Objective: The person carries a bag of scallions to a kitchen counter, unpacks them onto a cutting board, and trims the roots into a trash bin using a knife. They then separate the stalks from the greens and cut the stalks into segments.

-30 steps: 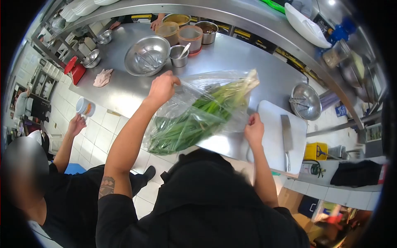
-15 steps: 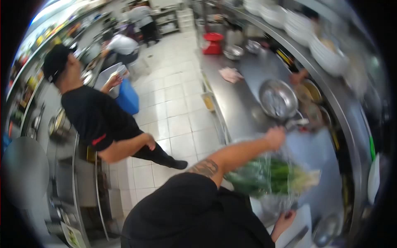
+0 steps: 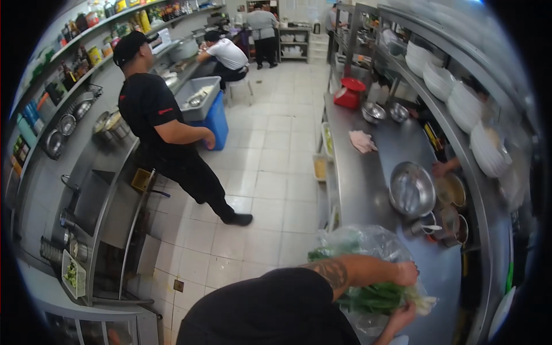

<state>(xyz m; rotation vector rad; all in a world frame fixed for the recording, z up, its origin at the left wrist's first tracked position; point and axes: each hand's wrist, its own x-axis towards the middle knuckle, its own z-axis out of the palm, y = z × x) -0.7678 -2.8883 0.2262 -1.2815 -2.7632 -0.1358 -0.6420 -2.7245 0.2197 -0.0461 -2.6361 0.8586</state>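
A bunch of spring onions (image 3: 374, 296) lies in a clear plastic bag (image 3: 376, 237) on the steel counter, white root ends to the right. My left hand (image 3: 407, 273), at the end of the tattooed forearm, is closed on the bag's edge above the stems. Just below it, my right hand (image 3: 401, 315) curls its fingers round the stems near the white ends. My left forearm hides part of the greens. Beyond the bag stands a steel bowl (image 3: 412, 190), with a small steel pot (image 3: 415, 230) beside it.
On the counter (image 3: 362, 172) are a pink cloth (image 3: 362, 141), a red scale (image 3: 349, 93) and small steel bowls (image 3: 374, 112). Stacked white bowls (image 3: 464, 103) sit on the overhead shelf. Another person's hand (image 3: 445, 167) reaches in from the far side. A co-worker in black (image 3: 161, 121) stands in the aisle.
My view has swung, taking in more floor and shelving at left. My right hand has come up from the bag's lower edge to the stems, close to my left hand. The co-worker's raised arm has dropped.
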